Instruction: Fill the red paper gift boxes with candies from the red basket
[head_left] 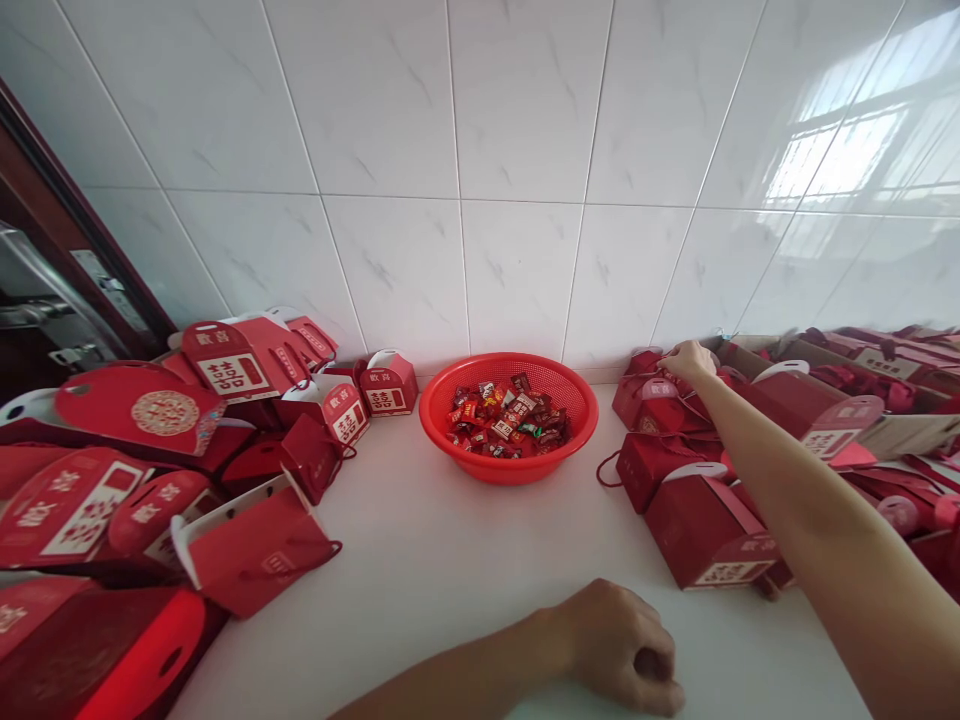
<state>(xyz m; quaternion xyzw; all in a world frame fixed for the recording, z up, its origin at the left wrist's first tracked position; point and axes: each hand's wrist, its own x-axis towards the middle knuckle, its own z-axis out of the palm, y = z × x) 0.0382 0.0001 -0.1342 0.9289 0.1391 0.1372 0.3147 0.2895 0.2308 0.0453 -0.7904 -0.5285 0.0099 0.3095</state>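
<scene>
My left hand [621, 648] rests low over the white tabletop, its fingers curled into a loose fist with nothing visible inside. My right hand [688, 362] reaches far out to the pile on the right, fingers bent down around the top of a small red gift box [651, 405] near the wall; the fingertips are partly hidden. In front of that box sit a red box with a cord handle [637, 475] and a larger red box with a white-and-gold label [709, 530]. Between the two piles stands a red plastic basket [510, 470] holding many wrapped candies [514, 415].
Red gift boxes [255, 545] are heaped on the left, some tilted or lying over. More boxes [810, 400] crowd the right side beneath my forearm. A white tiled wall [390, 270] closes off the back, and a dark door frame [82, 220] with a metal handle is at far left.
</scene>
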